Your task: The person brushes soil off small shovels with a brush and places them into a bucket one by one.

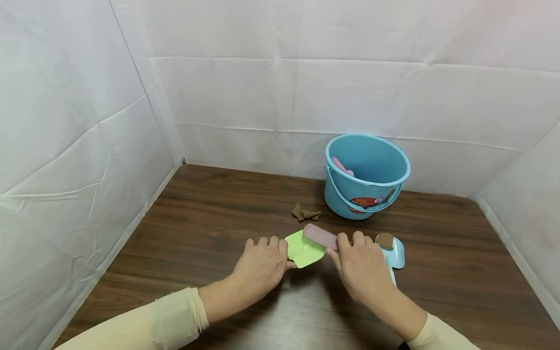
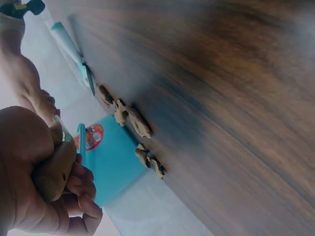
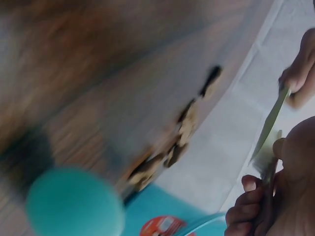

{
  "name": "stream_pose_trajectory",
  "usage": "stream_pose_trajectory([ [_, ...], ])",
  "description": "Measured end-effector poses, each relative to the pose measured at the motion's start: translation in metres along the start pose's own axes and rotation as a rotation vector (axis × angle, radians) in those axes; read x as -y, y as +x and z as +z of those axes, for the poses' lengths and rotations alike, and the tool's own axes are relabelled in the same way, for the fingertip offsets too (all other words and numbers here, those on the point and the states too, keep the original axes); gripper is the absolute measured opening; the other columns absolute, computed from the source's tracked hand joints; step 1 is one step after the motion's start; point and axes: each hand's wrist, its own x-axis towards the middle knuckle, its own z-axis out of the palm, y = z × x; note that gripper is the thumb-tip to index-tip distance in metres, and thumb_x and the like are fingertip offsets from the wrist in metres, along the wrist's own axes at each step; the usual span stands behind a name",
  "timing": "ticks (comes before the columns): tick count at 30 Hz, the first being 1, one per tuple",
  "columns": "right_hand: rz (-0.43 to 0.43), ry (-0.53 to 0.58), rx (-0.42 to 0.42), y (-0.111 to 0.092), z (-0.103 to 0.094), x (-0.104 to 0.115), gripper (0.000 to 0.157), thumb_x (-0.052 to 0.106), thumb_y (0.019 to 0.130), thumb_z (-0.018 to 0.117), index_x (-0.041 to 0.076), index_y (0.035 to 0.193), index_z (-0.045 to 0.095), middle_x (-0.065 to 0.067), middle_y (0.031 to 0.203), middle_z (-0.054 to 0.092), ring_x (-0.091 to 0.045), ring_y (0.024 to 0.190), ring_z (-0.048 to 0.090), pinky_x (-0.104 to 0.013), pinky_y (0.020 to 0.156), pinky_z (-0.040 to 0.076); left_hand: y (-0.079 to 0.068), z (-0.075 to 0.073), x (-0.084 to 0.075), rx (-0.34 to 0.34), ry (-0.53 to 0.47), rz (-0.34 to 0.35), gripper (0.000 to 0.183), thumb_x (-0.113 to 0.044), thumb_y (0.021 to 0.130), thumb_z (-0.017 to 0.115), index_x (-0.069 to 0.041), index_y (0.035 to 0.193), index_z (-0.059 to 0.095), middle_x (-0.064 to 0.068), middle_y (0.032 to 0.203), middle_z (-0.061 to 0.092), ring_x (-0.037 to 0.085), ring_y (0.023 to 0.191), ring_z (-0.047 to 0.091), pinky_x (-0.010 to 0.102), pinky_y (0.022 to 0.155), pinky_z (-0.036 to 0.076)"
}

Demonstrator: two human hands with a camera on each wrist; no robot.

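Observation:
In the head view, my left hand (image 1: pixel 264 262) grips the handle of a yellow-green toy shovel (image 1: pixel 306 253), its blade pointing right. My right hand (image 1: pixel 363 265) holds a pink brush (image 1: pixel 321 236) with a ridged face, which overlaps the far edge of that blade. The left wrist view shows the left fingers curled round the shovel's handle (image 2: pixel 54 172). From the right wrist, pale bristles (image 3: pixel 266 156) appear close to the shovel's blade (image 3: pixel 269 123). Both tools are held above the table.
Behind the right hand stands a light blue bucket (image 1: pixel 332 197) with a pink item (image 1: pixel 340 165) inside. A crumpled brown piece (image 1: pixel 306 213) lies before it. At right, a light blue shovel (image 1: pixel 398 255) rests on the dark wooden table (image 1: pixel 218 194), a brown lump (image 1: pixel 386 241) on its blade.

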Motion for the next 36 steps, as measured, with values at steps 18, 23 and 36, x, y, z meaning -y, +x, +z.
stream_pose_trajectory([
  [18, 0.026, 0.081, 0.104, 0.002, -0.013, 0.005, 0.033, 0.035, 0.102, 0.06, 0.006, 0.089, 0.05, -0.007, 0.073, 0.039, -0.024, 0.062, 0.045, -0.037, 0.053, 0.038, 0.002, -0.002, -0.001, -0.015, -0.018, 0.006, 0.053, -0.062, 0.093, 0.056, -0.01, 0.085, 0.054, 0.001, 0.068, 0.046, 0.016, 0.057, 0.049, 0.029, 0.047, 0.031],
  [23, 0.077, 0.058, 0.091, 0.002, -0.006, -0.015, 0.036, 0.035, 0.102, 0.059, 0.005, 0.087, 0.047, -0.01, 0.073, 0.038, -0.026, 0.062, 0.041, -0.038, 0.051, 0.036, -0.002, 0.001, -0.001, -0.021, 0.001, -0.006, 0.053, -0.063, 0.09, 0.057, -0.01, 0.084, 0.053, 0.001, 0.067, 0.046, 0.017, 0.056, 0.049, 0.03, 0.047, 0.032],
  [36, 0.063, 0.031, -0.02, -0.002, -0.008, -0.014, 0.038, 0.038, 0.1, 0.06, 0.006, 0.084, 0.046, -0.01, 0.074, 0.038, -0.028, 0.064, 0.04, -0.037, 0.056, 0.026, -0.001, 0.001, 0.001, -0.008, 0.01, -0.018, 0.054, -0.063, 0.091, 0.057, -0.01, 0.086, 0.053, 0.002, 0.068, 0.047, 0.018, 0.057, 0.052, 0.031, 0.048, 0.034],
])
